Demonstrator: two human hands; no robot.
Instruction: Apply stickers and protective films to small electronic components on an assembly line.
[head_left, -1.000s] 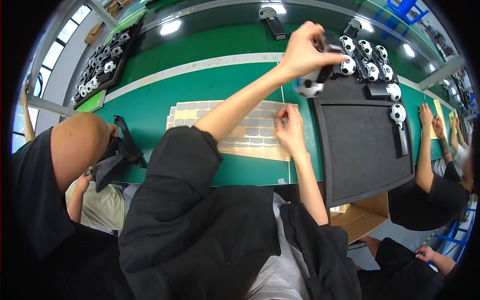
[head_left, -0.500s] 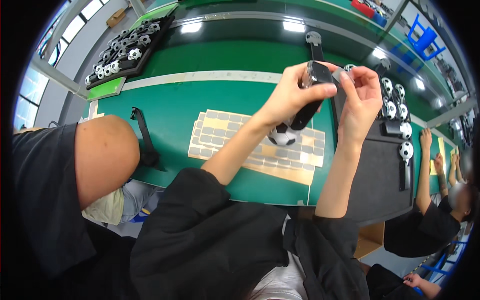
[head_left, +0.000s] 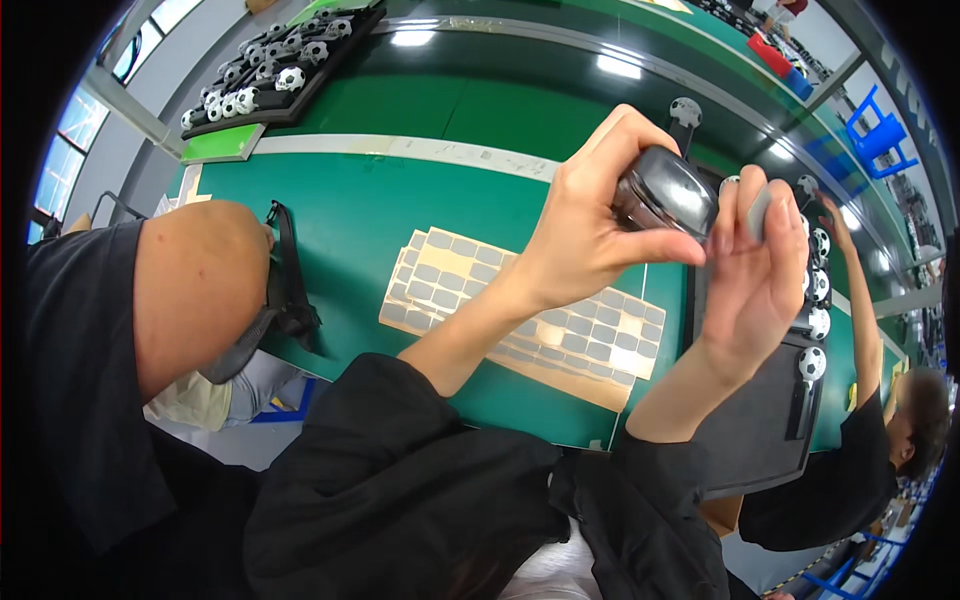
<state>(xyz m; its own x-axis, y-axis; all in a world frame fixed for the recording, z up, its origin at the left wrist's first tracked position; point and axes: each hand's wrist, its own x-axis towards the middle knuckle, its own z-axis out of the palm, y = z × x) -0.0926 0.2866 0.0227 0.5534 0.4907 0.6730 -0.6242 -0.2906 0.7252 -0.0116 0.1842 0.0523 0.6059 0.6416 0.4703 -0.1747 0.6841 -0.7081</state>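
My left hand (head_left: 590,205) grips a black handheld device with a glossy rounded end (head_left: 682,188), raised above the table and turned toward me. The rest of the device is hidden behind that end and my fingers. Beside it, my right hand (head_left: 750,290) pinches a small grey sticker (head_left: 760,214) between thumb and fingers, apart from the device. Below my left forearm, overlapping tan sheets of grey stickers (head_left: 575,372) lie on the green table (head_left: 345,190); some spots on the sheets are bare of stickers.
At the right stands a black tray (head_left: 745,440) with several black devices with football-patterned ends (head_left: 812,364). Another such tray (head_left: 290,105) is at the far left. A device with a ball end (head_left: 685,112) lies beyond my hands. People sit left and right.
My left hand has tilted the device, so its glossy end faces me and its ball end is out of sight. My right hand has moved right and down, carrying the sticker.
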